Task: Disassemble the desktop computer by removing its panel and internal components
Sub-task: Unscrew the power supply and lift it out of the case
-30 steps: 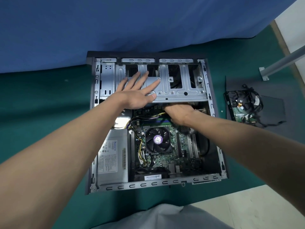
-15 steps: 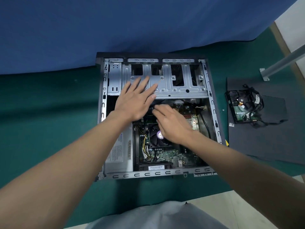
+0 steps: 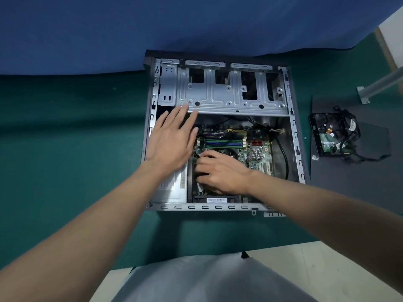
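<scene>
The open desktop case (image 3: 293,136) lies flat on the green mat with its side panel off. My left hand (image 3: 172,142) is spread with straight fingers over the case's left side, fingertips touching the front edge of the metal drive cage (image 3: 218,94). Over the middle of the motherboard (image 3: 259,158), my right hand (image 3: 222,171) curls its fingers down round the CPU cooler, which it almost wholly hides. RAM sticks (image 3: 224,143) show just beyond it. The silver power supply (image 3: 174,188) lies under my left wrist.
A removed hard drive with tangled black cables (image 3: 333,136) rests on a dark panel (image 3: 370,144) to the right of the case. A metal table leg (image 3: 379,83) stands at the far right. Blue cloth hangs behind the case.
My right hand has drawn back from under the drive cage to the CPU cooler and curled round it. My left hand has slid off the drive cage toward me and to the left.
</scene>
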